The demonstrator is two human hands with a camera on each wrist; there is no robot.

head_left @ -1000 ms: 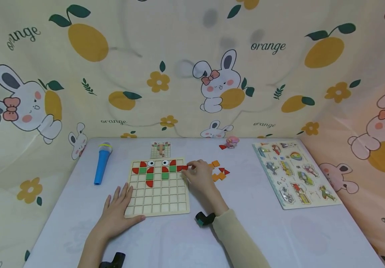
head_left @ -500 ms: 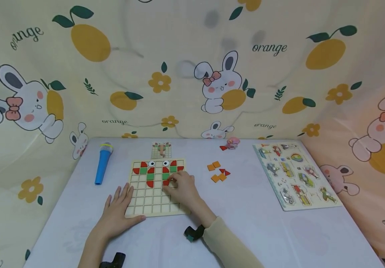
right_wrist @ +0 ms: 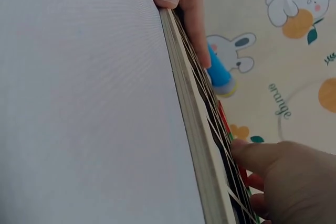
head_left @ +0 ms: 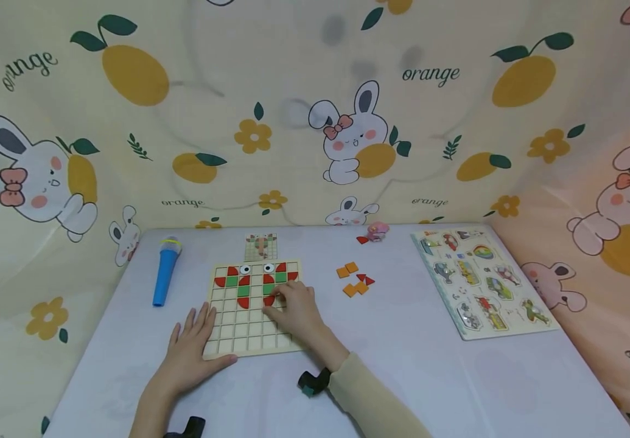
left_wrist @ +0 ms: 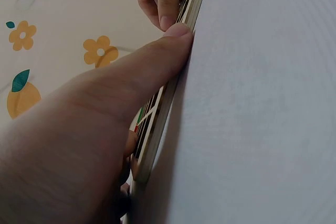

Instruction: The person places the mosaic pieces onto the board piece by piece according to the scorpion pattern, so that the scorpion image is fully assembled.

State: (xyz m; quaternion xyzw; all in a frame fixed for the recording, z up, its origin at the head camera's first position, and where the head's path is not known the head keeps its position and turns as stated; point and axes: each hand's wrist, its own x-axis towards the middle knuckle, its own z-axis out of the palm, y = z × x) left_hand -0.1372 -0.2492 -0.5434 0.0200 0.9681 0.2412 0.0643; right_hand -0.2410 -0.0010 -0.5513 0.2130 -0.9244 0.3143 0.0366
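A cream grid board (head_left: 249, 331) lies on the table with red and green pieces and two eye pieces (head_left: 269, 268) in its upper rows. My right hand (head_left: 301, 313) is over the board's right half, thumb and index finger pinching a red quarter-round piece (head_left: 268, 301) at a cell below a green square (head_left: 268, 288). My left hand (head_left: 191, 340) lies spread at the board's lower left corner. In the left wrist view its thumb (left_wrist: 157, 53) rests along the board's front edge. The right wrist view shows the right thumb (right_wrist: 252, 153) low over the grid.
Right of the board lie orange squares (head_left: 350, 290) and small red triangles (head_left: 366, 279). A pattern card (head_left: 262, 246) sits behind the board. A blue toy microphone (head_left: 165, 274) is at left, a picture puzzle (head_left: 479, 286) at right, a pink figurine (head_left: 377, 231) at the back.
My right hand has moved from the board's right edge leftward and toward me, bringing the red piece to a lower cell, and stays there since half a second ago. The left hand keeps its place.
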